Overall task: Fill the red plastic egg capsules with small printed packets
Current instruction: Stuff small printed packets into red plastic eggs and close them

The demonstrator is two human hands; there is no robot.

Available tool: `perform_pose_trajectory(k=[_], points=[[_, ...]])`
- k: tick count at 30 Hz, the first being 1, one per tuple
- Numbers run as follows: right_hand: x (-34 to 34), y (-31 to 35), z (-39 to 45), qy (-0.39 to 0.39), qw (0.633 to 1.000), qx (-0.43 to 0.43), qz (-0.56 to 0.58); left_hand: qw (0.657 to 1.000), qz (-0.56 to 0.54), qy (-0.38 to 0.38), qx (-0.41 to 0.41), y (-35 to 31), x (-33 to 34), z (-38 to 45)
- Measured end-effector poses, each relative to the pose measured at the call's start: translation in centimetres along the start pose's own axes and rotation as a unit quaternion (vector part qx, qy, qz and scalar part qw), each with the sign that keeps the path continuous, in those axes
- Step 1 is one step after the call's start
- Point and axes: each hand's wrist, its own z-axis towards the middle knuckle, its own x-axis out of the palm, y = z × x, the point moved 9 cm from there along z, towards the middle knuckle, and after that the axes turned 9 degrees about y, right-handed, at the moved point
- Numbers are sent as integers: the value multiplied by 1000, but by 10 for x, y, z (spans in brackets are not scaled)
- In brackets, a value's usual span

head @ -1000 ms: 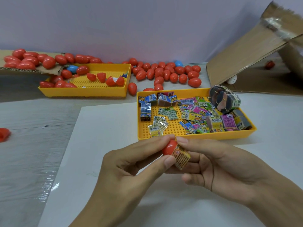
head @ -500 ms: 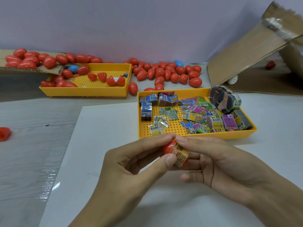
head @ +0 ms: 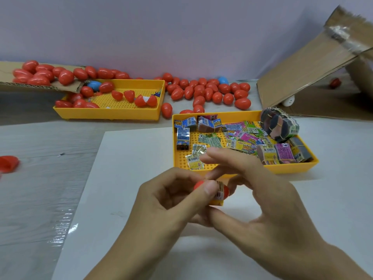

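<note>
My left hand [head: 161, 201] pinches a red egg capsule half [head: 198, 184] between thumb and forefinger, with a small printed packet [head: 220, 191] pushed into it. My right hand [head: 268, 203] is on the other side, fingers loosely spread, the thumb under the capsule and a fingertip at the packet's top; a second red half [head: 227, 191] shows behind the packet. Just beyond my hands stands a yellow tray [head: 290, 168] with several loose and bundled printed packets [head: 248, 138].
A second yellow tray [head: 109, 112] at the back left holds red capsule halves. Several closed red eggs [head: 210, 91] and two blue ones lie along the wall. A cardboard box [head: 314, 71] leans at the right. A red half [head: 8, 163] lies far left on the table.
My right forefinger has lifted off the capsule and the right fingers have spread. The packet sits deeper in the red half. My left hand keeps its pinch.
</note>
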Motion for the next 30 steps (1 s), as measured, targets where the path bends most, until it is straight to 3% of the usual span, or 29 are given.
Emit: perform_pose_trajectory(k=[2, 3, 4, 5, 7, 8, 11, 17, 21, 28, 30], points=[[14, 7, -7, 31, 996, -82, -28, 1000, -3, -13, 25, -3, -6, 0], [2, 15, -6, -26, 991, -114, -67, 999, 0, -21, 40, -6, -8, 0], [-11, 19, -4, -98, 985, -131, -51, 998, 6, -26, 57, -10, -10, 0], [-16, 15, -12, -111, 982, -149, 14, 997, 8, -27, 75, -14, -11, 0], [-22, -5, -9, -90, 976, -120, 155, 994, 4, -17, 104, -21, -10, 0], [-21, -7, -1, -76, 977, -96, 172, 993, 6, -10, 116, -24, -8, -1], [-12, -12, 6, -35, 985, -38, 167, 989, 36, 3, 143, -30, -4, -3], [-20, 6, -3, -93, 979, -119, 138, 989, 40, -23, 139, -31, -9, -4], [-20, 7, -5, -107, 978, -122, 134, 993, 46, -18, 110, -28, -10, -2], [-22, 9, -5, -114, 977, -127, 125, 992, 31, -12, 124, -32, -7, -1], [-30, 15, -11, -146, 973, -155, 91, 990, 30, -21, 138, -29, -7, -1]])
